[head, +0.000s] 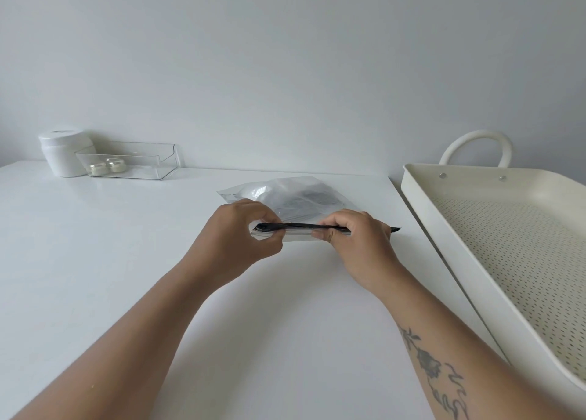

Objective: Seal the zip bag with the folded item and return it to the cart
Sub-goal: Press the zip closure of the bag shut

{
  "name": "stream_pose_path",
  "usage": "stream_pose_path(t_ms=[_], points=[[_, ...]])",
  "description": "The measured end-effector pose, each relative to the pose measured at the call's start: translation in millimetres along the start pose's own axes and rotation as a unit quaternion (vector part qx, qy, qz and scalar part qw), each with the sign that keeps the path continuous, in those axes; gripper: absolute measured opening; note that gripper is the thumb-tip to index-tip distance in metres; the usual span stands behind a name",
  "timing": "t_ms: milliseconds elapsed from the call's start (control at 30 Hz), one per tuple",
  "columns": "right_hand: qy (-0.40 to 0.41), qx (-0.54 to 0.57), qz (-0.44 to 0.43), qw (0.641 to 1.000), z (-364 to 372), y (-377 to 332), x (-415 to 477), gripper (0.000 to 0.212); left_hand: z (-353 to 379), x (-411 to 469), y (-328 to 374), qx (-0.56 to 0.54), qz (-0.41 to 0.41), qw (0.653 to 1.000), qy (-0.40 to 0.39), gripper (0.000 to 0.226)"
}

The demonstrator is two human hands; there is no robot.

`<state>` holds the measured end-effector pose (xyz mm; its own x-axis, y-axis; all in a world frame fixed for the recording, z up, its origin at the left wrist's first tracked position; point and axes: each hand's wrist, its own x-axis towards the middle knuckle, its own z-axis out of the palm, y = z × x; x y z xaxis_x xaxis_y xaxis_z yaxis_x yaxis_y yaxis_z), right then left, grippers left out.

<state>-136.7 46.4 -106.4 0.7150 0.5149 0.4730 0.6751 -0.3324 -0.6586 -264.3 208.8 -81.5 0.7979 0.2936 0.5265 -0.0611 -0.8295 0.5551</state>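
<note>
White table point(126, 261): both hands' fingers point(269, 226) pinched on zip bag point(295, 202), cart point(421, 197) alongside.

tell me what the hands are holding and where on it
Both hands pinch the zip bag along its near black zip edge: the left hand at the left end, the right hand toward the right end.

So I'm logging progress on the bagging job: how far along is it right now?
Done: the dark folded item looks to be inside the zip bag, which lies on the table. In hand: the left hand and right hand both pinch the bag's black zip strip; whether it is fully closed I cannot tell. Left: finishing the seal and moving the bag to the cart tray on the right.
</note>
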Motion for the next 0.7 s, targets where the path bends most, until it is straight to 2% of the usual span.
stream_pose_path(t_ms=[200,400,600,700], points=[[-0.013,0.026,0.03,0.999,-2.9,1.3,1.0,0.022,-1.7,-0.2,-0.7,0.002,0.019,1.0,0.017,0.025],[-0.009,0.036,0.047,0.998,-4.9,5.0,0.4,0.013,-3.1,-0.1,-4.6,-0.007,0.013,0.999,0.038,0.022],[-0.026,0.043,0.063,0.997,-5.6,7.7,1.0,0.023,-4.3,-0.8,-4.8,-0.002,0.023,0.999,0.048,0.018],[-0.028,0.049,0.07,0.996,-4.4,10.3,1.4,0.019,-5.6,-1.0,-4.1,-0.005,0.023,0.998,0.05,0.018]])
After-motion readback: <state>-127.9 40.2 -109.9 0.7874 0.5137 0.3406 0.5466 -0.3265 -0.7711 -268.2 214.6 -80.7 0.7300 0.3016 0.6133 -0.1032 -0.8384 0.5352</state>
